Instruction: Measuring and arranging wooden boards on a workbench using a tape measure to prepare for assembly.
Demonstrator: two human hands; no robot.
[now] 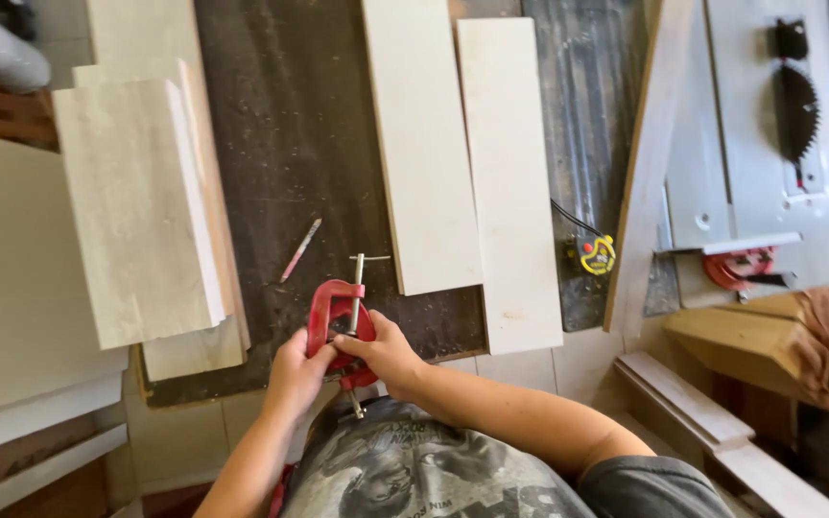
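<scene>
Below me lies the dark workbench point(290, 144), dusted with sawdust. A stack of pale boards point(136, 211) sits on its left side, and two long white boards point(472, 163) lie side by side toward its right. Farther right is a table saw point(779, 144) with its round blade point(796, 110) up. A pink pencil point(300, 249) lies alone on the dark surface between the stack and the white boards.

I hold the red C-clamp point(323, 321) over the near edge of the bench, clear of every board. My left hand point(292, 374) is wrapped shut around its red frame; my right hand point(386, 353) is closed on the metal screw point(355, 297), fingers pinched about the shaft. By my judgement nothing is clamped yet: the clamp grips no wood, and the boards lie loose and apart. Setting the clamp onto a piece is still undone.
</scene>
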